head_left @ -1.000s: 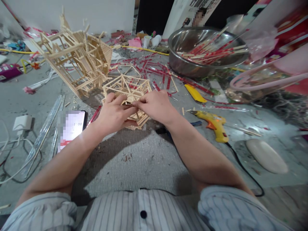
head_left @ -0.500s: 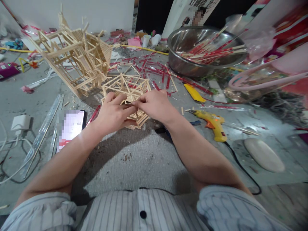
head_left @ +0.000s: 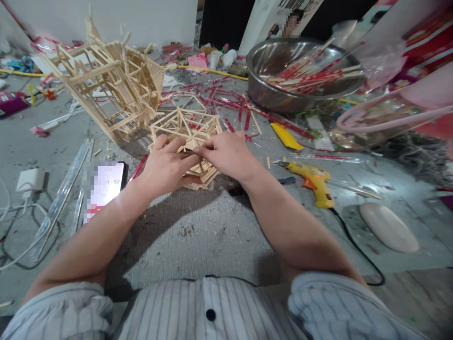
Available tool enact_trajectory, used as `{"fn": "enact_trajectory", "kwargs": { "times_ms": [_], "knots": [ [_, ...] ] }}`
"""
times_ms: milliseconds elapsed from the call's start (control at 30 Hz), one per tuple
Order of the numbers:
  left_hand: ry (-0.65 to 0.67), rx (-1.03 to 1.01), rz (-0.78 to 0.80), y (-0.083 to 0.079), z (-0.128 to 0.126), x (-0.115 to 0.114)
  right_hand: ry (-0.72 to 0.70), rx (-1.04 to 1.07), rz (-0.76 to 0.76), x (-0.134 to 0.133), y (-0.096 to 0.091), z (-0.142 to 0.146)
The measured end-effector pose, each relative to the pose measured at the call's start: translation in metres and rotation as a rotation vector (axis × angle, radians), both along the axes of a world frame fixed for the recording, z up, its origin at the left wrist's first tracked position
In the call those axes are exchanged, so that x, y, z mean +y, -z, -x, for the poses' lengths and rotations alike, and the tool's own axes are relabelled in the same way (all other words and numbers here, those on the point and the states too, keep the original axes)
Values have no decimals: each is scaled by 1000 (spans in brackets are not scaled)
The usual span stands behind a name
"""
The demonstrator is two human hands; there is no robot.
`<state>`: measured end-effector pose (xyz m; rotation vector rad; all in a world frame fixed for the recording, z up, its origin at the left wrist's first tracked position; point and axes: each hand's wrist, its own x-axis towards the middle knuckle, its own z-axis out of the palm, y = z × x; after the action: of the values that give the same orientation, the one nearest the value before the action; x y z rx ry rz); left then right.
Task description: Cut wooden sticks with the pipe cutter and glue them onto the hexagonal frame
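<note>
A small many-sided frame of thin wooden sticks [head_left: 203, 118] stands on the grey table between my hands. My left hand [head_left: 168, 163] grips its near left side, with the thumb low at the front and the fingers over the sticks. At the near upper edge, the thumb and forefinger of my right hand [head_left: 226, 153] are pinched together on the frame, close to the left fingertips. Whether a separate small piece is between those fingertips I cannot make out. Behind it to the left rises a taller wooden stick building model [head_left: 113, 89].
A yellow hot glue gun [head_left: 311, 182] lies at right beside a white computer mouse [head_left: 388, 227]. Further back are a yellow cutter-like tool [head_left: 286, 137] and a steel basin [head_left: 258, 92] holding red-wrapped sticks. At left lie a lit phone [head_left: 106, 189] and a white charger [head_left: 31, 182].
Both hands keep nearly the same place and hold on the frame, with only a slight shift of the fingers. The phone's timer reads a little later.
</note>
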<state>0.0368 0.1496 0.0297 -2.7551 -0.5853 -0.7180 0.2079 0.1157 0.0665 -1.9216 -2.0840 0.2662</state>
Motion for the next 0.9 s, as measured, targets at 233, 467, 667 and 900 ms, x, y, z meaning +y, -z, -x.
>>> {"fn": "enact_trajectory", "kwargs": {
  "times_ms": [233,467,667,900],
  "knots": [
    [4,3,16,-1,0,-1,-13,40,-28,-10,-1,-9],
    [-15,36,-41,-4,-1,-3,-119,94,-64,-26,-4,-22],
    [13,-13,18,2,0,1,-313,-22,30,-32,-11,-25],
    [20,-12,23,3,1,3,-361,-62,78,-32,-10,-20]
  ]
}}
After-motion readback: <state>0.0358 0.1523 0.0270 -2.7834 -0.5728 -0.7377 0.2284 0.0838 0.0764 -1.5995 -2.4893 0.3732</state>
